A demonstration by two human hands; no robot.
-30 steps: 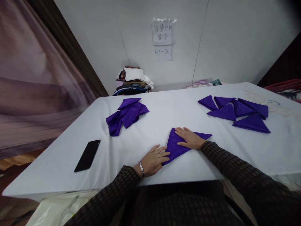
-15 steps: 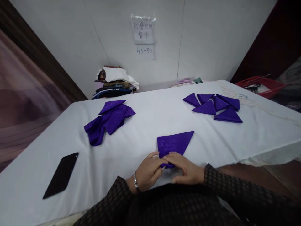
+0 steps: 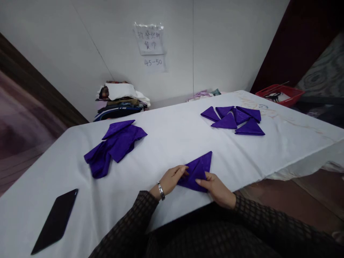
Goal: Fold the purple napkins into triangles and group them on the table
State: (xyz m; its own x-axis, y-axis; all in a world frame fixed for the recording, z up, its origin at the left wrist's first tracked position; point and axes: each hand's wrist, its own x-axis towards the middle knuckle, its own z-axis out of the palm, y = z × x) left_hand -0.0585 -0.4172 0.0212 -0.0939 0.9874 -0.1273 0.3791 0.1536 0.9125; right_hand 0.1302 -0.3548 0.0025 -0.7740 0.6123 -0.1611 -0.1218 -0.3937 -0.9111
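A purple napkin, partly folded with pointed corners, lies at the near edge of the table between my hands. My right hand pinches its lower right side, thumb on top and fingers beneath. At its left side, my left hand grips the edge between thumb and fingers; some fingertips are hidden by the cloth. Farther back to the right, several purple napkins lie folded into triangles. Loose purple napkins are heaped at the left.
A white cloth covers the table. A black tablet-like slab lies at the near left. Along the wall are a stack of folded clothes and a small cloth pile. A red basket stands beyond the far right corner.
The napkin's near part has been folded up over itself, giving a more triangular shape. My hands have moved apart to its two sides. The camera view has shifted slightly right.
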